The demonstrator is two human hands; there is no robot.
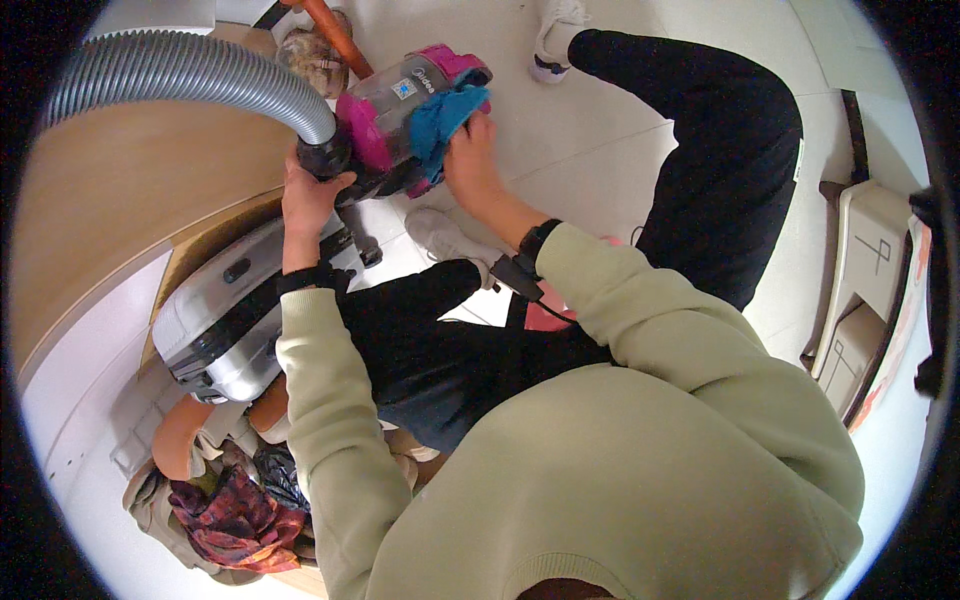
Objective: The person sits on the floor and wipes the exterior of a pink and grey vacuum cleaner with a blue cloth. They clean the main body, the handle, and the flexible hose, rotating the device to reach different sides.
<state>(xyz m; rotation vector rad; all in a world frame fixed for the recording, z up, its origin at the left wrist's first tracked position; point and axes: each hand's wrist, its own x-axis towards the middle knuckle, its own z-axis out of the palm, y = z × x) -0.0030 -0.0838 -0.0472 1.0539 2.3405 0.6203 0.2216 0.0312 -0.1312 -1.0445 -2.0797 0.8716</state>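
A Midea canister vacuum cleaner (379,112) with magenta ends and a see-through grey dust cup is held tilted in front of me. Its grey corrugated hose (195,71) arches in from the left and joins it through a black connector (324,156). My left hand (311,191) grips that black connector from below, thumb to the right. In my right hand (474,161) a teal cloth (442,124) is bunched and pressed against the right side of the vacuum body. The cloth and my fingers hide part of that side.
At left, a wooden tabletop (135,172) overhangs a silver hard-shell suitcase (225,315). Below lie a patterned dark-red cloth (232,517) and other piled items. An orange tube (337,37) stands beyond the vacuum. A cream cabinet (862,277) is at right; my shoe (450,236) rests on tiles.
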